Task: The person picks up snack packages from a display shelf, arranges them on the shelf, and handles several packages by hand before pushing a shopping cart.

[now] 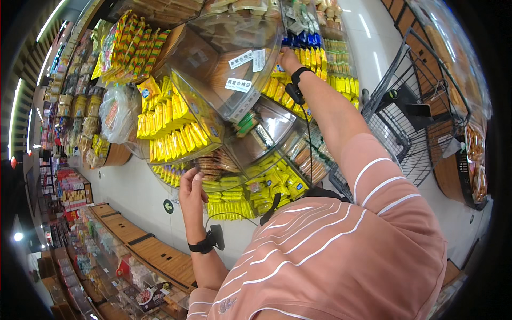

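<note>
My right hand (289, 60) reaches to the far side of a rounded clear plastic display bin, among small yellow snack packets (310, 58) and just below blue packets (304, 39). Its fingertips are partly hidden, so whether it grips a packet cannot be told. My left hand (193, 188) is raised with slightly curled fingers and nothing in it, near a compartment of reddish-brown packaged snacks (216, 164). Upright yellow packets (176, 138) fill the compartments beyond it. More yellow-green packets (230, 202) lie in the lower bins. Both wrists wear black straps with small devices and cables.
A wire shopping cart (412, 140) with a phone (418, 110) on it stands at the right. Clear dividers rise between the compartments, and a central wood-lined bin (232, 72) bears printed labels. A plastic bag (116, 116) hangs at the left. Wooden-fronted display counters (148, 244) run along the lower left.
</note>
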Motion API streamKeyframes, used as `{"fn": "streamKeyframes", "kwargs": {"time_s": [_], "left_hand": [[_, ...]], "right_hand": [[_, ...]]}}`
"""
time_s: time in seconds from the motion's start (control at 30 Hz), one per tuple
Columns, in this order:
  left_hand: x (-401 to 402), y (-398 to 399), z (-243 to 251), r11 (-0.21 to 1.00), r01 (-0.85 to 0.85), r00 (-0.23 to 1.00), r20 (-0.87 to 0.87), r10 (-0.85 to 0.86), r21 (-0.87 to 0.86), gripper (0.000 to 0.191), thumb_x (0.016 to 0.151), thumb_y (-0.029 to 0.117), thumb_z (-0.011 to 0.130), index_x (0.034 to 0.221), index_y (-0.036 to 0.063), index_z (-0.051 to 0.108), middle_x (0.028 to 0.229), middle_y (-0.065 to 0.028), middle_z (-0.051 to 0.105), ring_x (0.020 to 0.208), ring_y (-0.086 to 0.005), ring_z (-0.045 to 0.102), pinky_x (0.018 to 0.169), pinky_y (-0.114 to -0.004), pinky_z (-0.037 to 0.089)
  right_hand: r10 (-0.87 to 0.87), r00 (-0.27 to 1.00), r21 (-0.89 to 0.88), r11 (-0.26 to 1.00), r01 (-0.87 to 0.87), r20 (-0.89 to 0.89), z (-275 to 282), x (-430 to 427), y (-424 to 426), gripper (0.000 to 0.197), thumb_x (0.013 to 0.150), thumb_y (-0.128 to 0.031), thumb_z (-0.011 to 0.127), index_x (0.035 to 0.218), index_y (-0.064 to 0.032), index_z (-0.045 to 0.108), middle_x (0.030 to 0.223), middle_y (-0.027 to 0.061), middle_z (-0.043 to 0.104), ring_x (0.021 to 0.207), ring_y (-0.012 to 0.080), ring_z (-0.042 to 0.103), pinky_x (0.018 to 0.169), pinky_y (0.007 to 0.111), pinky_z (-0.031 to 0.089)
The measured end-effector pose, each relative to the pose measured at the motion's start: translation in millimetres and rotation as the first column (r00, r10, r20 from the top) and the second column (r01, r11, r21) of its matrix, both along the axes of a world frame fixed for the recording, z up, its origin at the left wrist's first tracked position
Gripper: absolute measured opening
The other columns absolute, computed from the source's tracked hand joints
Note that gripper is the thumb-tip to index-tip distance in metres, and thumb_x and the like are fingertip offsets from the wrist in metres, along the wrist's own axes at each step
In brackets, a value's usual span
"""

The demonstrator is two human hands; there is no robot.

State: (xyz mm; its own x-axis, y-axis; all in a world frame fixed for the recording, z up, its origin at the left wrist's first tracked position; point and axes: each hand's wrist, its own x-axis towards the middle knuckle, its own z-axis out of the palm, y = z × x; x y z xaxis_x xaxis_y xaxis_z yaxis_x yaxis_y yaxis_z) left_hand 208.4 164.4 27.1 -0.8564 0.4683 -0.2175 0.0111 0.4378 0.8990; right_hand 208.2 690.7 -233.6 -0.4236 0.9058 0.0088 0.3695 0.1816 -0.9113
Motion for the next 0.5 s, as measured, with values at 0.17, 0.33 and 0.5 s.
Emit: {"fn": "streamKeyframes", "kwargs": {"time_s": [0.17, 0.33, 0.5], "left_hand": [[-4.8, -8.9, -11.9, 1.0, 0.01, 1.0, 0.006, -0.01, -0.01, 0.037, 0.102, 0.026, 0.06, 0.128, -0.0002, 0.057, 0.111, -0.0089, 0.069, 0.055, -0.0042, 0.048, 0.048, -0.021, 0.041], [-6.3, -5.7, -13.6, 0.998, 0.052, 0.999, 0.007, -0.052, -0.033, 0.037, 0.103, 0.027, 0.059, 0.129, 0.0004, 0.057, 0.115, -0.0121, 0.07, 0.055, -0.0047, 0.049, 0.048, -0.021, 0.043], [-5.1, -2.7, -14.6, 0.998, 0.057, 0.998, 0.02, -0.056, -0.026, 0.036, 0.103, 0.025, 0.059, 0.126, -0.0016, 0.059, 0.104, -0.0043, 0.068, 0.054, -0.0039, 0.047, 0.048, -0.021, 0.04]], "right_hand": [[0.045, 0.997, 0.048, 0.998, -0.042, -0.059, -0.6, -5.3, -7.8, 0.039, 0.092, -0.032, 0.069, 0.119, -0.005, 0.064, 0.112, 0.0265, 0.069, 0.111, 0.0445, 0.063, 0.095, 0.047, 0.05], [-0.022, 1.0, 0.165, 0.986, 0.024, -0.01, 17.4, 3.5, -12.3, 0.023, 0.092, -0.029, 0.066, 0.106, -0.0099, 0.065, 0.098, 0.0269, 0.069, 0.099, 0.0463, 0.065, 0.084, 0.05, 0.052], [0.058, 0.998, 0.184, 0.981, -0.057, 0.0, 37.4, 23.3, -13.8, 0.023, 0.088, -0.027, 0.068, 0.09, -0.004, 0.068, 0.095, 0.0254, 0.07, 0.096, 0.0452, 0.066, 0.082, 0.051, 0.052]]}}
